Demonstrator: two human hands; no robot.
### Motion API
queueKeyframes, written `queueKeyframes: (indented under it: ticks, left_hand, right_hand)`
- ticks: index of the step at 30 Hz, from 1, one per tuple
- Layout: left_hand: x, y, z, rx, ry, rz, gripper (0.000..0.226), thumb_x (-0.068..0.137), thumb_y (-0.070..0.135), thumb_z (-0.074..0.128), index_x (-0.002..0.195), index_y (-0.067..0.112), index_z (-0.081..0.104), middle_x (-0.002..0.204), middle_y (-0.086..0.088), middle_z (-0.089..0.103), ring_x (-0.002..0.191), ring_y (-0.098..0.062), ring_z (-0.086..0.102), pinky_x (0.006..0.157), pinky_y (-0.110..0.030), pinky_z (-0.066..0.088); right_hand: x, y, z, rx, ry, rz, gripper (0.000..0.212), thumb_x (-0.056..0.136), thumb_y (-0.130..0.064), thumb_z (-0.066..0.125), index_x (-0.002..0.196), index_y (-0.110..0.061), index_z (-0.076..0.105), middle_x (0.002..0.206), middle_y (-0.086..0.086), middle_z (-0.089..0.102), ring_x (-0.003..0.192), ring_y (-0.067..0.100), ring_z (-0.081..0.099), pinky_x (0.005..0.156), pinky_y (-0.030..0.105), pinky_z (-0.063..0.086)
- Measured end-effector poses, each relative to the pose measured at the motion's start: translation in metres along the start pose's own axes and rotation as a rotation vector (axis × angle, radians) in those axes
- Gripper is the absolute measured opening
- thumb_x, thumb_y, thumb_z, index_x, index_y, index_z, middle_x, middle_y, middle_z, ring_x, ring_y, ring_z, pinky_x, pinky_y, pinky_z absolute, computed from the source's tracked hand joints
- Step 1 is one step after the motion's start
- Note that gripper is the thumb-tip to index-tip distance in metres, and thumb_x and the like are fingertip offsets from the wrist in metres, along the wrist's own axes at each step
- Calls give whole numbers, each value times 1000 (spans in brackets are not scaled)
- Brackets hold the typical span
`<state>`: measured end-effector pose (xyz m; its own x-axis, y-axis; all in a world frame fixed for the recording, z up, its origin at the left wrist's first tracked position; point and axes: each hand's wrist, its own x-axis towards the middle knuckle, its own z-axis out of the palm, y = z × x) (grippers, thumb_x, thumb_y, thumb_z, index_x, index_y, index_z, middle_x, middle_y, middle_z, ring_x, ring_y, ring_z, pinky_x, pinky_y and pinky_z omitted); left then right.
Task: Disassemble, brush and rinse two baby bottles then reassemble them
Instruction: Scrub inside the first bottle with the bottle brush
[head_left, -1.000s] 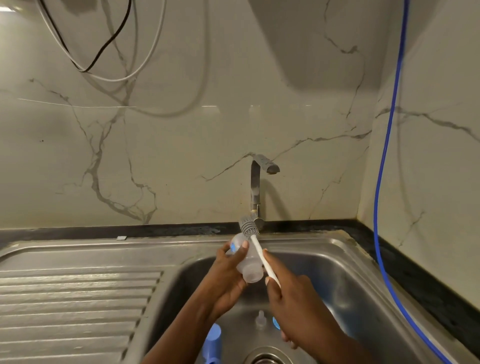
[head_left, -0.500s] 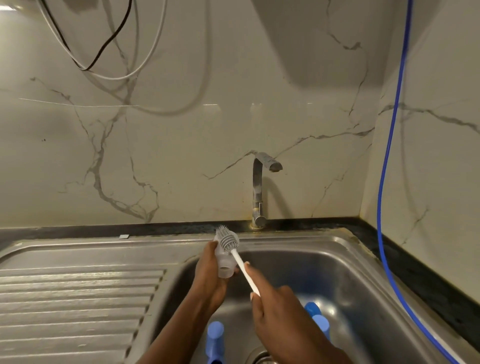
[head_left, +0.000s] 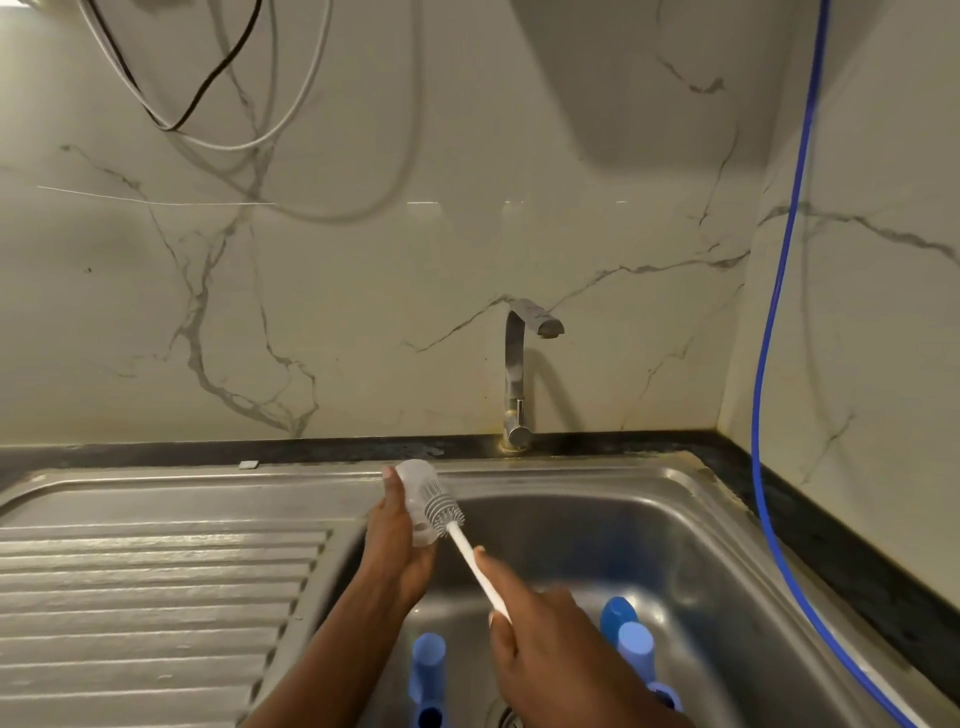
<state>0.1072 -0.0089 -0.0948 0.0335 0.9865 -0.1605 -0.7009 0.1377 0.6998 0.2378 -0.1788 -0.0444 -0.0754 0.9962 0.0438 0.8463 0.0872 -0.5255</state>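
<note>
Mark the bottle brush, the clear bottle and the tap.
bottle brush (head_left: 443, 512), head view, on its grey bristle head.
clear bottle (head_left: 413, 477), head view, on its upper clear wall.
tap (head_left: 514, 374), head view, on its upright metal stem.

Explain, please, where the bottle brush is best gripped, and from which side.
Grip the bottle brush by the lower end of its thin white handle, coming from the near, right side, as the right hand does. The handle is a straight rod slanting down toward the person, while the grey bristled head lies against the clear bottle in the left hand.
</note>
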Motion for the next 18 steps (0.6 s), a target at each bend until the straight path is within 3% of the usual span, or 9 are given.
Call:
queueKeyframes:
  ticks: [3, 5, 8, 11, 14, 16, 18]
  left_hand:
    - [-2, 3, -1, -43, 29, -15, 71, 95, 57, 42, 136, 0, 48, 96, -17, 65, 78, -22, 64, 63, -31, 60]
    - [-10, 0, 7, -67, -32, -33, 67, 95, 52, 47, 139, 1, 47, 106, -21, 66, 87, -25, 66, 70, -35, 60]
    - [-24, -9, 22, -42, -144, -121, 69, 90, 50, 54, 134, -2, 46, 103, -26, 66, 78, -27, 65, 59, -32, 60]
    - [-27, -12, 28, 7, -221, -179, 67, 94, 52, 47, 137, 1, 46, 111, -26, 67, 82, -29, 68, 61, -34, 60]
    - [-27, -10, 25, 48, -302, -252, 68, 97, 58, 39, 135, 2, 49, 100, -21, 70, 78, -28, 70, 62, -36, 60]
    - [-27, -7, 26, 106, -334, -258, 71, 90, 60, 51, 130, 1, 53, 97, -18, 67, 74, -25, 68, 60, -34, 59]
    - [-26, -7, 28, 160, -301, -198, 69, 83, 47, 66, 134, 2, 52, 107, -18, 65, 80, -24, 65, 65, -34, 59]
  right_hand:
    - [5, -4, 2, 19, -22, 17, 55, 104, -30, 32, 146, -56, 10, 119, 10, 50, 117, 23, 55, 83, 25, 37]
    - [14, 1, -3, 17, 10, 64, 57, 105, -28, 31, 149, -51, 5, 103, 7, 47, 111, 21, 57, 84, 24, 38]
    - [19, 15, -12, 29, 104, 80, 58, 105, -25, 31, 152, -45, 2, 92, 2, 46, 98, 19, 59, 81, 24, 43]
    - [17, 21, -16, 96, 204, 87, 56, 104, -31, 31, 148, -53, 6, 107, 7, 54, 93, 21, 63, 84, 30, 52]
    - [17, 20, -14, 64, 195, 72, 59, 104, -30, 32, 147, -55, 2, 98, 5, 52, 88, 19, 60, 84, 28, 47]
    - [17, 21, -13, 63, 197, 48, 61, 103, -29, 33, 146, -57, 0, 92, 4, 49, 89, 20, 61, 83, 27, 45]
    - [15, 22, -14, 62, 179, 43, 61, 103, -29, 33, 146, -58, 0, 91, 2, 47, 92, 20, 62, 81, 27, 45]
